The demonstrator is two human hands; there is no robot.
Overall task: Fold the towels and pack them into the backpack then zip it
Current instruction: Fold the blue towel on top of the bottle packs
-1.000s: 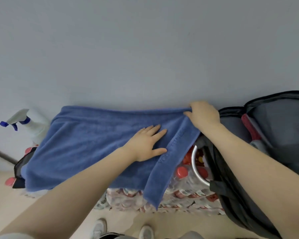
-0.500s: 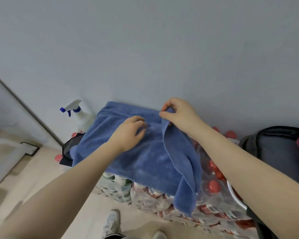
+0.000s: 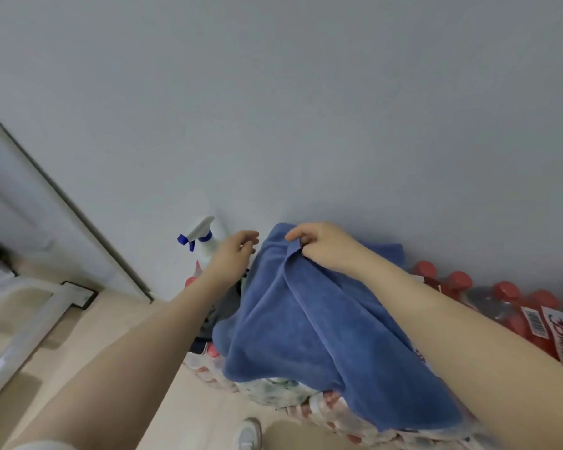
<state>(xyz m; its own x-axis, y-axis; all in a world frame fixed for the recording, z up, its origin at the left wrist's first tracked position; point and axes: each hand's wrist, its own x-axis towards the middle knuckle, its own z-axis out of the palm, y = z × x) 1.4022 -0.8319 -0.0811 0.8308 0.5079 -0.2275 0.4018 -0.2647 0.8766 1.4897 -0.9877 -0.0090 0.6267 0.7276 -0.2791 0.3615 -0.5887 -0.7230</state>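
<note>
A blue towel lies draped over a stack of shrink-wrapped bottle packs against the wall, its front hanging down loosely. My right hand pinches a raised fold of the towel near its far edge and holds it over the cloth's left part. My left hand sits at the towel's far left edge with its fingers curled. Whether it grips the cloth is hidden by the hand itself. The backpack is out of view.
A white spray bottle with a blue trigger stands left of the towel by the wall. Red-capped bottles in plastic wrap fill the right side. Beige floor and a shoe lie below; a white frame is at the left.
The view has swung left, and the backpack has left the frame. My right hand has carried the towel's right end leftward over the cloth. My left hand has moved to the left edge.
</note>
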